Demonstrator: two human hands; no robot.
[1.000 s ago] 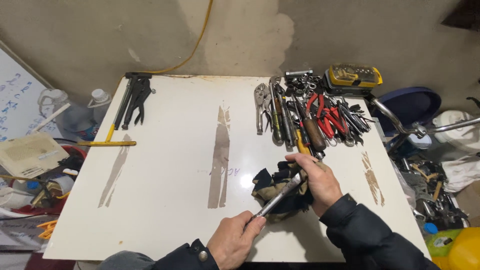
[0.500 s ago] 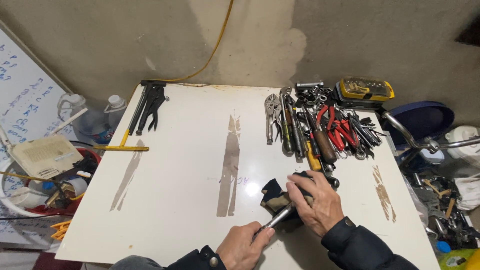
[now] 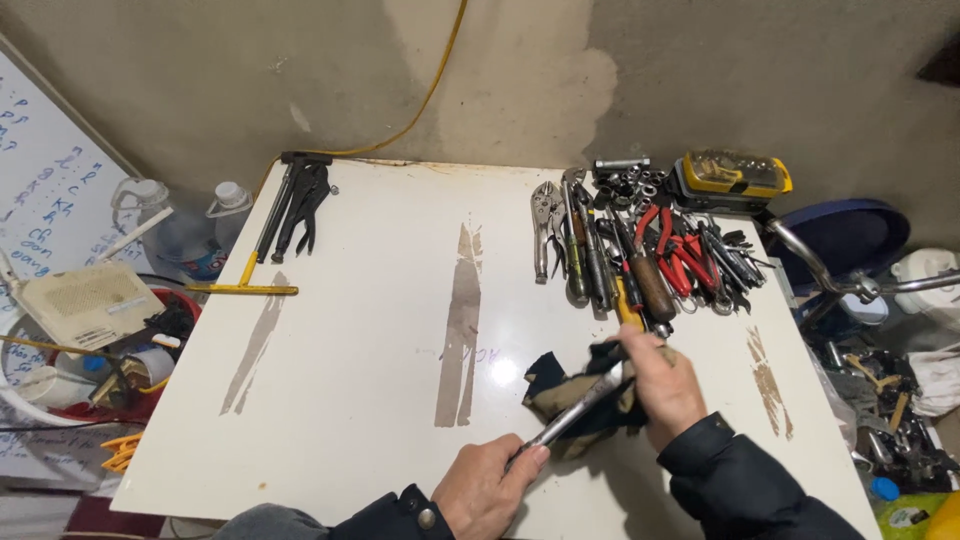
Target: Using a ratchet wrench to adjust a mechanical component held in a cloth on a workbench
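Near table front edge, we hold wrench (image 3: 575, 412) slanting up-right: left hand (image 3: 487, 488) fingers pinch lower end, right hand (image 3: 660, 385) closed, pressing dark rag (image 3: 560, 385) on upper end, nearer tool pile (image 3: 650, 240).

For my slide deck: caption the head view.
Two hands, left and right, wipe a metal wrench with a dark rag on a white table.

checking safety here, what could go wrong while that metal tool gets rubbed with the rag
1. The left hand pinches only the end of the metal tool, so it may slip.
2. The right hand and rag work close to the tool pile; a stroke could knock pieces loose.
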